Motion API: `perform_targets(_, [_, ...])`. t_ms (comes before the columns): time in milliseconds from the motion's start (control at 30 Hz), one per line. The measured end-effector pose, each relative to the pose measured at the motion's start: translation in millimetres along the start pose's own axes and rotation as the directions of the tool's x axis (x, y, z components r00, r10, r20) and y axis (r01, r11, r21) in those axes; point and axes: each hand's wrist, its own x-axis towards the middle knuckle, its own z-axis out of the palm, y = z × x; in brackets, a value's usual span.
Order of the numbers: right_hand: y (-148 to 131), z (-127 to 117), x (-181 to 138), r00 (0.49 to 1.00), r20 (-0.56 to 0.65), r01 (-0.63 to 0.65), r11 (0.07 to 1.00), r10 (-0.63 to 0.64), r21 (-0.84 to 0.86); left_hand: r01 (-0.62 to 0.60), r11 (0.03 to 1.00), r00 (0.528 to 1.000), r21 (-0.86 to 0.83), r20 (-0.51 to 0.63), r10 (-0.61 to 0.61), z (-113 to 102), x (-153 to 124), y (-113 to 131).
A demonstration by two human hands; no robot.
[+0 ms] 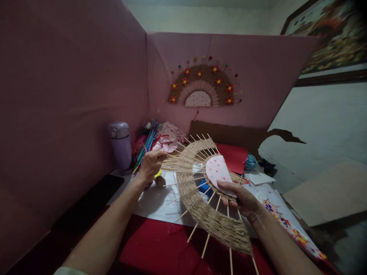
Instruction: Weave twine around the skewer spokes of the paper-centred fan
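A half-round twine-woven craft [186,179] with thin wooden sticks fanning out of it hangs tilted over the table. Its inner half circle [216,168] is covered in white cloth with pink dots. My right hand [239,198] is closed on this inner part, thumb on the cloth and fingers beneath. On the far side, my left hand [153,164] is closed in a pinch at the outer tip of one stick [173,155]. Behind the craft lies a bundle of loose sticks [169,165]. A blue item [204,188] shows partly through the gaps between the sticks.
A purple bottle [120,147] stands at the left near a black flat object [88,198]. Pipe cleaners [147,143], crumpled pink cloth [170,137], red sheet [233,156] and blue yarn [250,161] lie behind. A similar flower-decorated piece [199,72] hangs on the pink panel.
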Motion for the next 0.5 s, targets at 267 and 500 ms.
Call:
perform_targets(267, [1.3, -2.2, 0.2, 0.996, 0.06, 0.058, 0.99, -0.066, 0.128, 0.148, 0.965, 0.988, -0.217, -0.009, -0.153, 7.3, 0.0, -11.0])
perform_targets(500, [1.0, 4.1, -2.8, 0.994, 0.105, 0.025, 0.993, -0.038, 0.115, 0.252, 0.906, 0.967, -0.341, 0.112, -0.227, 23.4, -5.6, -6.5])
